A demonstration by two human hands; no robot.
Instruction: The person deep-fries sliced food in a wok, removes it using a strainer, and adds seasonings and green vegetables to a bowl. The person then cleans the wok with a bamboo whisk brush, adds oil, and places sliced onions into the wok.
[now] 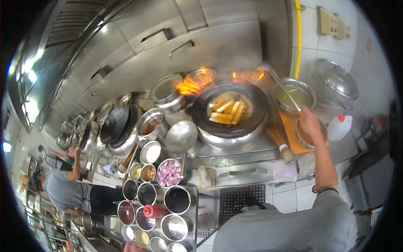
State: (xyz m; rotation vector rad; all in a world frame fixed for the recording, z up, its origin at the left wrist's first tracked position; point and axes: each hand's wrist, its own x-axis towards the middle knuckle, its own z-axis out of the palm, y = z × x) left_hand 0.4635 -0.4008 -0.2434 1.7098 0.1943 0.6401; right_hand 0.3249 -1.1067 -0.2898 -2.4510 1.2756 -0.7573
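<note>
My right hand (310, 125) is closed round the long handle of a ladle (287, 90). Its bowl end points up and left, behind the right side of the wok (256, 115). Thick pale-yellow strips (226, 112) lie in the middle of that wok; what food they are I cannot make out. Below the ladle's handle stands a metal pot (310, 94) of yellowish liquid. Under my right forearm sits a round metal bowl (301, 138), partly hidden by the arm. I cannot find my left hand in view.
Flames (191, 86) rise behind the wok. A perforated strainer (181, 136) lies left of it, beside containers of chopped onion (169, 173) and sauces. A bamboo brush (277, 138) and white jug (340, 127) are at right. A co-worker (67, 189) stands far left.
</note>
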